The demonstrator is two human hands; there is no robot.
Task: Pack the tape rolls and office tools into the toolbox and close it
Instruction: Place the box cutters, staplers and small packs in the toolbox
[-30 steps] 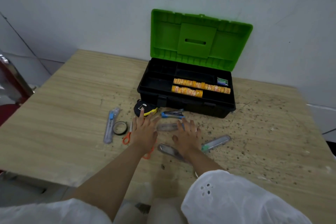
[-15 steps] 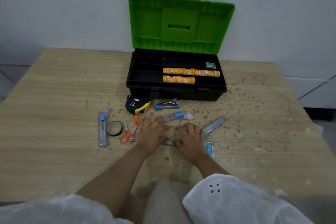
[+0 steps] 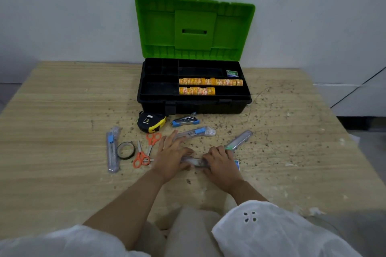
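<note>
The toolbox [image 3: 208, 108] stands open at 12 o'clock on the tabletop [image 3: 62, 110], its green lid [image 3: 194, 27] upright, with two rows of orange tape rolls [image 3: 211, 82] in its tray. Toward 6 o'clock from it a clear pack [image 3: 194, 162] lies between both hands: the left hand [image 3: 171, 154] pinches its 9 o'clock end, and the right hand [image 3: 221, 162] curls over its 3 o'clock end. Scissors [image 3: 144, 153] and a black tape roll [image 3: 125, 150] lie at 9 o'clock of the left hand
</note>
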